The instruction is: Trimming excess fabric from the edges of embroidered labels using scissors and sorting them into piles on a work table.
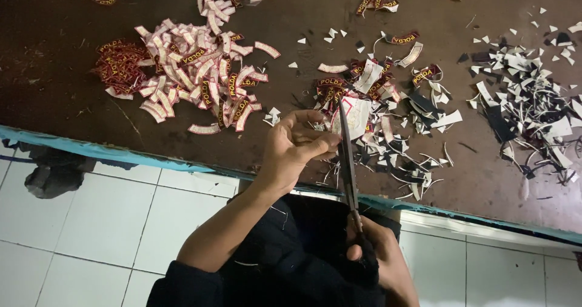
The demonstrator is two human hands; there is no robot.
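While the left hand (297, 146) pinches a white patch piece (356, 116), the right hand (382, 261) grips scissors (348, 161) cutting it.

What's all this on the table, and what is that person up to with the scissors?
A person is cutting with scissors held in the right hand, while the left hand pinches a small white-backed piece at the blades. To the left on the dark brown table lies a heap of curved maroon patches with yellow lettering, many face down. To the right lie black and white offcuts.
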